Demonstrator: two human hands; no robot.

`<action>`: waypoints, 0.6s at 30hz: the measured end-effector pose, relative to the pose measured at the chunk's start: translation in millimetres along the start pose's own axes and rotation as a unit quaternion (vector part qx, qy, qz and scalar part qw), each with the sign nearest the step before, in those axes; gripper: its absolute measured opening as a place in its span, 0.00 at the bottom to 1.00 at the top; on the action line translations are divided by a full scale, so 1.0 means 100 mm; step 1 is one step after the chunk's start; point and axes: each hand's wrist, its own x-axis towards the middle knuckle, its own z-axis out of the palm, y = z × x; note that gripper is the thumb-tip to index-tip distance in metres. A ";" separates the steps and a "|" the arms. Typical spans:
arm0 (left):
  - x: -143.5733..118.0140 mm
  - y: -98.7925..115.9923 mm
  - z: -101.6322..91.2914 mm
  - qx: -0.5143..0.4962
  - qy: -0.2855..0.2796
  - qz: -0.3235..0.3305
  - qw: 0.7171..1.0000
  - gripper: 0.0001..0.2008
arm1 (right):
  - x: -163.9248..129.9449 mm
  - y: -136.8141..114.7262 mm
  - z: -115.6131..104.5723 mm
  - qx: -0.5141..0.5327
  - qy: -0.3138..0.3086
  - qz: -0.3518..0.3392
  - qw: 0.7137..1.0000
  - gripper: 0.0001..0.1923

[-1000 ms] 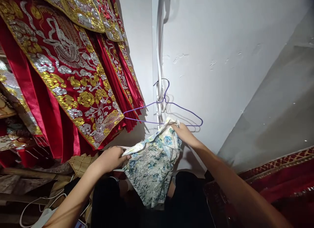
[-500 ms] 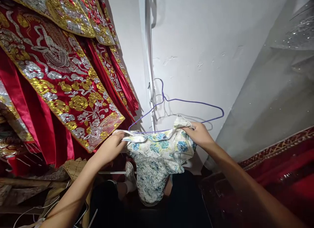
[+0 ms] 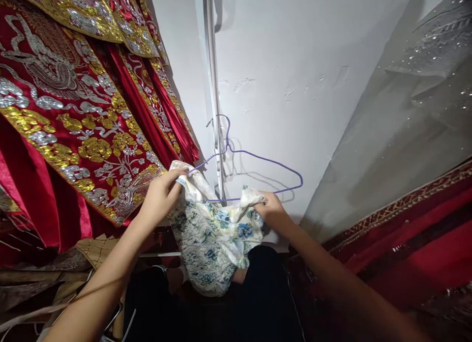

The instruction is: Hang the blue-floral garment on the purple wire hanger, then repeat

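Note:
A white garment with blue, green and yellow flowers (image 3: 210, 248) hangs between my two hands. My left hand (image 3: 164, 192) is closed on its left shoulder edge, where the cloth covers the left end of a purple wire hanger (image 3: 263, 158). My right hand (image 3: 271, 209) pinches the other shoulder of the garment, just below the hanger's bare right end. The hanger's hook is up by a white upright pole (image 3: 212, 62); I cannot tell if it hooks onto it. The lower bar of the hanger runs partly behind the garment's neckline.
Red cloth embroidered in gold and silver (image 3: 99, 140) hangs close on the left. Behind the hanger is a white wall (image 3: 295, 52). Translucent sheeting (image 3: 398, 121) drapes on the right, above red fabric (image 3: 435, 234). Wooden poles (image 3: 40, 278) lie at lower left.
My left hand has risen, drawing the garment's left shoulder over the hanger's left end. My right hand still grips the other shoulder. The view has shifted slightly, and the hanger has turned a little.

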 end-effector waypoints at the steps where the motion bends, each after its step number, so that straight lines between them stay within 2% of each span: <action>1: 0.05 0.02 0.04 -0.024 0.021 -0.008 0.999 0.14 | -0.04 -0.03 0.04 0.011 -0.021 -0.005 1.000 0.08; 3: 0.13 0.01 0.11 -0.055 0.042 -0.011 0.998 0.17 | -0.14 -0.08 0.06 0.030 -0.046 -0.022 0.998 0.18; 4: 0.17 -0.01 0.14 -0.062 0.041 -0.006 0.997 0.19 | -0.18 -0.09 0.03 0.034 -0.034 -0.034 0.998 0.24; 5: 0.19 -0.04 0.15 -0.063 0.035 0.000 0.997 0.20 | -0.21 -0.09 -0.02 0.034 0.000 -0.047 0.998 0.30; 8: 0.21 -0.13 0.13 -0.048 0.025 0.016 0.998 0.19 | -0.27 -0.04 -0.29 0.051 0.158 -0.055 0.985 0.48; 10: 0.19 -0.15 0.09 -0.043 0.041 0.020 0.998 0.18 | -0.24 0.00 -0.55 0.058 0.209 -0.021 0.976 0.53; 11: 0.18 -0.15 0.08 -0.043 0.048 0.022 0.998 0.17 | -0.21 0.02 -0.68 0.047 0.208 -0.001 0.977 0.50; 13: 0.18 -0.12 0.05 -0.048 0.061 0.018 0.997 0.15 | -0.13 0.02 -0.95 0.022 0.173 0.028 0.984 0.32; 15: 0.21 -0.11 0.03 -0.055 0.072 -0.001 0.996 0.13 | -0.05 -0.02 -1.14 0.061 0.118 0.061 0.989 0.17; 16: 0.24 -0.12 0.03 -0.053 0.087 -0.014 0.995 0.13 | -0.02 -0.06 -1.19 0.110 0.093 0.081 0.986 0.14; 18: 0.31 -0.18 0.01 -0.038 0.125 -0.049 0.990 0.12 | 0.04 -0.14 -1.17 0.216 0.070 0.108 0.968 0.14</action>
